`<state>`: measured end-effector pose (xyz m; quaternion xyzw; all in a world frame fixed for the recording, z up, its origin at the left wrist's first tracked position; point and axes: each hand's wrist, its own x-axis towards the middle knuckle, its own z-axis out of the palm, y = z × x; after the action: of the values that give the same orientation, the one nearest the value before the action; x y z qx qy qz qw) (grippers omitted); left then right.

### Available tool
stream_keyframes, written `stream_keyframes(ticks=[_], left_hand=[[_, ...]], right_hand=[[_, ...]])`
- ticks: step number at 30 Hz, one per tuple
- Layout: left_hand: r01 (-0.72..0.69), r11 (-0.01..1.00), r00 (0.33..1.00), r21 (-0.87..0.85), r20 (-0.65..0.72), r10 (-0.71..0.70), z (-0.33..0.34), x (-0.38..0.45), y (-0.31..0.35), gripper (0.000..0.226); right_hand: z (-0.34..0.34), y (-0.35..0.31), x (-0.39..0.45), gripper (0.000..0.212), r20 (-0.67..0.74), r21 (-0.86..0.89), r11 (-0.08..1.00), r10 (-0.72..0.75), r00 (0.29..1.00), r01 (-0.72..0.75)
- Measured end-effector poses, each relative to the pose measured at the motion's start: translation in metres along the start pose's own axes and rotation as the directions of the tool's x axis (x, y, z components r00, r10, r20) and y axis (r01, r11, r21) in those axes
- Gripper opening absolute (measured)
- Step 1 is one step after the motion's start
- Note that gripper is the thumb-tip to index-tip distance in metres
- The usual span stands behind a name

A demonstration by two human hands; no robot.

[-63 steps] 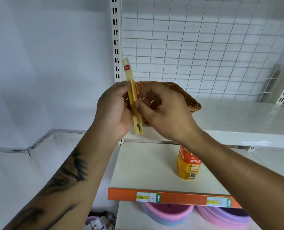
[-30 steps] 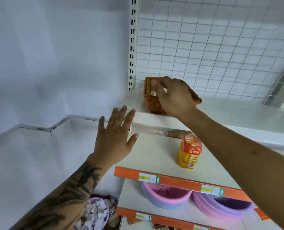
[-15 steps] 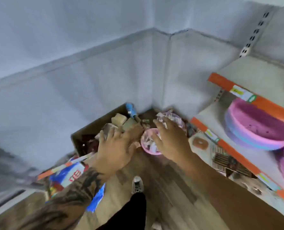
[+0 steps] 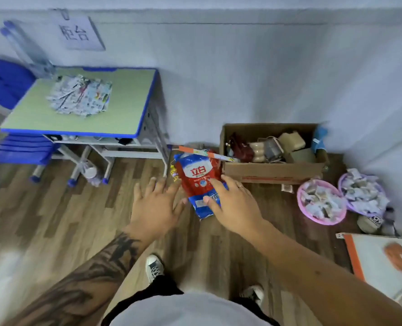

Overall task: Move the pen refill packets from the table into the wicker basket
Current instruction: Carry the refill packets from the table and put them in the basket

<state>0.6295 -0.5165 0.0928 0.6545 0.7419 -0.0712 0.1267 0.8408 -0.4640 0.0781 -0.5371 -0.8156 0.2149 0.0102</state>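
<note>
A pile of flat pen refill packets [image 4: 80, 96] lies on a small green table [image 4: 124, 109] with a blue rim at the upper left. My left hand [image 4: 156, 208] and my right hand [image 4: 233, 205] are held out in mid-air over the wooden floor, fingers spread, holding nothing. Both hands are well to the right of the table and apart from the packets. The wicker basket is out of view.
A red and blue detergent bag [image 4: 198, 182] lies on the floor just beyond my hands. A cardboard box [image 4: 273, 170] of odds and ends stands by the wall. Two pink bowls [image 4: 322, 203] of scraps sit right. Blue stools [image 4: 4, 83] stand far left.
My right hand put the yellow packet into the basket on the shelf. Then the view swung left and down from the shelves to the floor and the table; both hands are now empty.
</note>
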Motion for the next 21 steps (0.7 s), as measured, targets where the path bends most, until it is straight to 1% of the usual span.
stream_keyframes(ticks=[3, 5, 8, 10, 12, 15, 18, 21], left_hand=[[0.093, 0.993, 0.994, -0.068, -0.056, -0.097, -0.021, 0.014, -0.088, 0.063], [0.172, 0.98, 0.979, -0.104, -0.089, -0.182, -0.028, 0.019, -0.146, 0.064], [0.227, 0.962, 0.97, -0.15, -0.049, -0.236, -0.029, 0.019, -0.214, 0.063], [0.238, 0.955, 0.97, -0.176, -0.008, -0.243, -0.027, 0.025, -0.247, 0.061], [0.243, 0.952, 0.97, -0.189, 0.017, -0.244, -0.027, 0.037, -0.274, 0.06], [0.26, 0.945, 0.966, -0.197, 0.045, -0.256, -0.023, 0.063, -0.306, 0.062], [0.286, 0.932, 0.958, -0.223, 0.07, -0.277, -0.02, 0.092, -0.326, 0.064], [0.307, 0.924, 0.952, -0.228, 0.091, -0.294, -0.02, 0.122, -0.342, 0.065]], right_hand=[[0.015, -0.073, 0.064, 0.059, 0.042, -0.026, 0.999, -0.034, 0.999, 0.035], [0.029, -0.126, 0.101, 0.059, 0.066, 0.009, 0.998, -0.06, 0.996, 0.059], [0.056, -0.193, 0.137, 0.057, 0.125, 0.065, 0.995, -0.081, 0.989, 0.074], [0.071, -0.224, 0.154, 0.056, 0.167, 0.097, 0.995, -0.046, 0.985, 0.03], [0.08, -0.245, 0.172, 0.055, 0.199, 0.114, 0.993, -0.008, 0.98, -0.015], [0.091, -0.263, 0.202, 0.056, 0.251, 0.101, 0.994, 0.016, 0.968, -0.043], [0.095, -0.271, 0.24, 0.053, 0.257, 0.123, 0.991, 0.02, 0.966, -0.053], [0.098, -0.275, 0.295, 0.051, 0.242, 0.156, 0.985, 0.03, 0.97, -0.07]])
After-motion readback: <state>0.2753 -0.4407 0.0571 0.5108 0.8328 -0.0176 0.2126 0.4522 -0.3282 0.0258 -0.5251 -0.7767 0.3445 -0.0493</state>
